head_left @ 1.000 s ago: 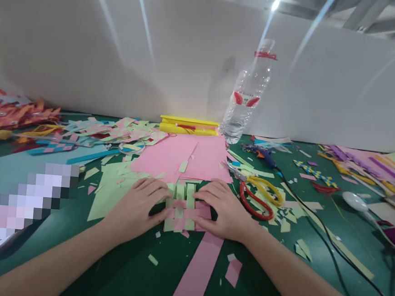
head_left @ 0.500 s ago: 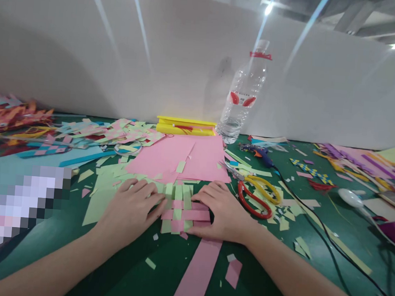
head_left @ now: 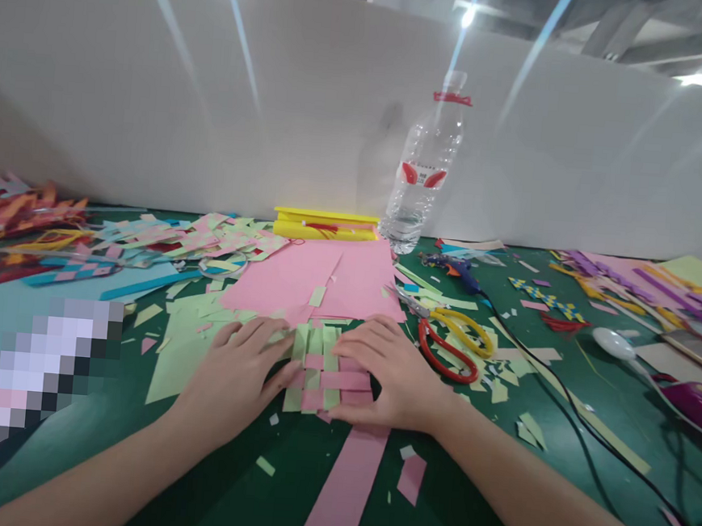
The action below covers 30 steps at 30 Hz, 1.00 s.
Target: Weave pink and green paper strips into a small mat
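Observation:
A small weave of pale green and pink paper strips [head_left: 313, 379] lies on the green table between my hands. My left hand [head_left: 238, 380] holds its left edge, thumb on the strips and forefinger lifted apart from it. My right hand [head_left: 396, 376] curves around the right end, fingers on the far side and thumb along the near edge. Pink strip ends show inside its curl. A wide pink strip [head_left: 342, 489] runs toward me from below my right hand. Beyond the weave lies a pink sheet [head_left: 350, 271], and a pale green sheet [head_left: 177, 355] is partly under my left hand.
Scissors with red and yellow handles [head_left: 451, 344] lie right of my right hand among paper scraps. Farther right are a glue gun [head_left: 463, 273] with a black cord and a purple-handled tool [head_left: 692, 407]. A plastic bottle [head_left: 422, 171] stands by the white partition [head_left: 216, 123].
My left thumb has moved right onto the weave, and its green strips stand straighter. My right fingertips have shifted slightly inward over the strips. The whole view has moved a little.

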{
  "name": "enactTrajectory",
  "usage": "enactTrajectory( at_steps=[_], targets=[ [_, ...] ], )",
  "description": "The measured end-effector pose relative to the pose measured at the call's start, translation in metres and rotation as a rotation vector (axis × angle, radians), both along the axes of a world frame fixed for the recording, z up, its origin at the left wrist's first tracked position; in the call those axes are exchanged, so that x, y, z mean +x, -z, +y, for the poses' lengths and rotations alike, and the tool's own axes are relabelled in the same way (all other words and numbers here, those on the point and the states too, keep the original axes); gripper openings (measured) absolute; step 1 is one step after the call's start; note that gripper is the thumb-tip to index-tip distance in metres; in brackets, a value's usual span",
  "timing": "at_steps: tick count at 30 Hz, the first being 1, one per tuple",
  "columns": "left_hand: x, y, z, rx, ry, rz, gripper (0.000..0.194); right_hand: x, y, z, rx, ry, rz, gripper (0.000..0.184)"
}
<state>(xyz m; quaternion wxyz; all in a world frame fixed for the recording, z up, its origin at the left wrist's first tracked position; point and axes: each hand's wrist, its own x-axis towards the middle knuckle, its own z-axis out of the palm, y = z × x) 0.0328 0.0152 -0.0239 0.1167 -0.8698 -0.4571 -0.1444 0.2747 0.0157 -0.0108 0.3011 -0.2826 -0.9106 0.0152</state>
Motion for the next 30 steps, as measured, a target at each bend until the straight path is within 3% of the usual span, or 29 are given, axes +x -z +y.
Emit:
enactTrajectory(
  at_steps=[6, 21, 26, 30],
  targets=[
    [0.0, 0.005, 0.002, -0.06, -0.002, -0.082, 0.041, -0.003, 0.001, 0.001, -0.036, -0.108, -0.191, 0.035],
    [0.01, 0.001, 0.0, -0.25, 0.062, -0.412, 0.036, -0.004, -0.001, 0.0, -0.045, -0.13, -0.194, 0.03],
    [0.013, -0.003, 0.001, -0.419, 0.003, -0.661, 0.047, -0.004, 0.001, 0.0, -0.031, -0.107, -0.168, 0.027],
    [0.016, -0.007, 0.001, -0.565, -0.042, -0.867, 0.048, -0.006, -0.002, -0.004, -0.022, 0.039, -0.01, 0.017]
  ],
)
